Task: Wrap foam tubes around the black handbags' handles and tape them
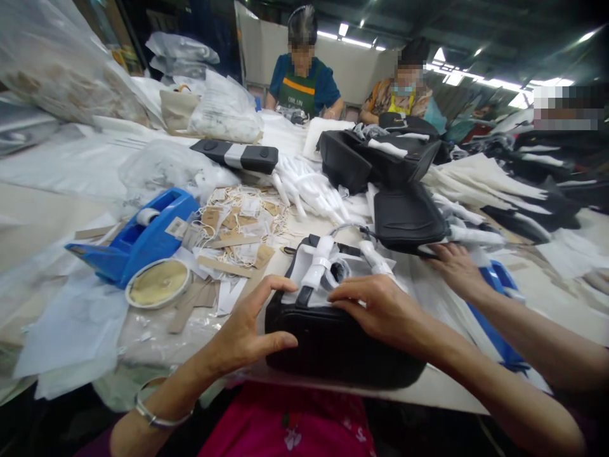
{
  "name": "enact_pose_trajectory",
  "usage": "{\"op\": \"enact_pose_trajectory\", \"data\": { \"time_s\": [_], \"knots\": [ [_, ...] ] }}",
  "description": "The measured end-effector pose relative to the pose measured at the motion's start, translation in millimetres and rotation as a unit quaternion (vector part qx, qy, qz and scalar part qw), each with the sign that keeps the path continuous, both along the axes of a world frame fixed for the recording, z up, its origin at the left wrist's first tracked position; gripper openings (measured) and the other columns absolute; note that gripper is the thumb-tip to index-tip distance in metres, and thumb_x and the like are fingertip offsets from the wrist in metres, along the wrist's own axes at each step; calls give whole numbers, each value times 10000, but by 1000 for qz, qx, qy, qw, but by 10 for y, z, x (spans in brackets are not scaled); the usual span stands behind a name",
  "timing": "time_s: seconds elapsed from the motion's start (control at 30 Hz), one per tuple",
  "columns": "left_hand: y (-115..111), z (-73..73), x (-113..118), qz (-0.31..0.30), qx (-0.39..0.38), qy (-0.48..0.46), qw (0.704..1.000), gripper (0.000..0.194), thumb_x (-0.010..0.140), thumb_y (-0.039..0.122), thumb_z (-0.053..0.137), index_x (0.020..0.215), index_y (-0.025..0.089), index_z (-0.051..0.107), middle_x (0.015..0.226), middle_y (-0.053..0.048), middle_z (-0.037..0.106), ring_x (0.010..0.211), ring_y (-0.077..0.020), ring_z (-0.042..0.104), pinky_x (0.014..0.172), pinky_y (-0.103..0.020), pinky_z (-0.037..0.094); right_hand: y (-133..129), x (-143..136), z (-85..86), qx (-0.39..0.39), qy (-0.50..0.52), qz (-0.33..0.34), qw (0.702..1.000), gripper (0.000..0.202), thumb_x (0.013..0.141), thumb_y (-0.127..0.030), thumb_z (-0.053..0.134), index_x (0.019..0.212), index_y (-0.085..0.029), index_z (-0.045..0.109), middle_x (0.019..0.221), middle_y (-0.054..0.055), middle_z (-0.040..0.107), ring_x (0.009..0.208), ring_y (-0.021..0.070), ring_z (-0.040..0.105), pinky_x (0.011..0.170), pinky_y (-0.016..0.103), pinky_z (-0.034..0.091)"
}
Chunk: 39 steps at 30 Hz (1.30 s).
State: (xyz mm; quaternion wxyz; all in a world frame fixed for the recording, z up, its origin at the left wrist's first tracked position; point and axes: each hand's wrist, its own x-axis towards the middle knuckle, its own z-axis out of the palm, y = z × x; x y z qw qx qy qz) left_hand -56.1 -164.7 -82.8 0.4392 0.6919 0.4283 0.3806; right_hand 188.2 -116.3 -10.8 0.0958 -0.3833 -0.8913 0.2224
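Observation:
A black bag (342,349) stands at the table's front edge, with white tissue and white-wrapped handle parts (315,261) at its top. My left hand (254,324) is at the bag's left end, thumb and fingers spread apart around the corner, with nothing held between them. Over the top edge lies my right hand (380,311), its fingers bent together at the white lining; what they hold, if anything, is hidden. A clear roll or ring (339,271) sits between the wrapped handle parts, just beyond my right fingertips.
Left are a blue tape dispenser (143,235), a round tub (158,284) and a heap of tags (238,228). Black bags (406,212) lie beyond. Another person's hand (457,270) reaches in from the right, near a second blue dispenser (499,317). Two people work across the table.

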Motion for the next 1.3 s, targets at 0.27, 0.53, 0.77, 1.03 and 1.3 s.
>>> {"op": "enact_pose_trajectory", "data": {
  "time_s": [0.27, 0.53, 0.77, 1.03, 1.3],
  "knots": [
    [-19, -88, 136, 22, 4, 11, 1000, 634, 686, 394, 761, 1199, 255, 415, 1180, -63, 517, 1157, -268, 483, 972, -379, 405, 231, -266, 234, -17, -138, 149, 979, 424, 689, 27, 515, 909, -258, 738, 711, 13, 710, 600, 122, 572, 544, 266, 349],
    [-23, -129, 130, 24, 7, -12, 1000, 615, 694, 377, 761, 1193, 267, 420, 1158, -43, 522, 1127, -245, 502, 906, -320, 435, 207, -334, 127, -23, -150, 91, 984, 404, 666, 32, 525, 844, -254, 747, 706, 24, 709, 623, 132, 596, 543, 265, 340],
    [-16, -139, 141, 17, -15, -30, 999, 627, 689, 388, 759, 1192, 261, 409, 1123, -38, 520, 1066, -226, 520, 882, -308, 438, 167, -314, -113, -19, -88, -2, 996, 274, 755, -69, 511, 799, -201, 748, 673, 36, 697, 616, 130, 589, 572, 229, 325],
    [-12, -100, 145, 13, -3, 3, 1000, 581, 699, 333, 734, 1183, 253, 422, 1163, -52, 527, 1067, -224, 530, 909, -310, 432, 14, -301, -131, 5, -29, -56, 998, 234, 751, -57, 480, 720, -163, 686, 633, 28, 648, 563, 108, 525, 546, 220, 292],
    [58, -50, 151, -8, 29, 56, 998, 278, 777, 377, 642, 963, 216, 514, 1029, -47, 567, 993, -218, 557, 856, -289, 446, 32, -273, -16, -32, -26, -3, 999, 163, 789, -117, 543, 755, -161, 696, 701, 34, 686, 627, 120, 580, 568, 211, 336]
  ]
}}
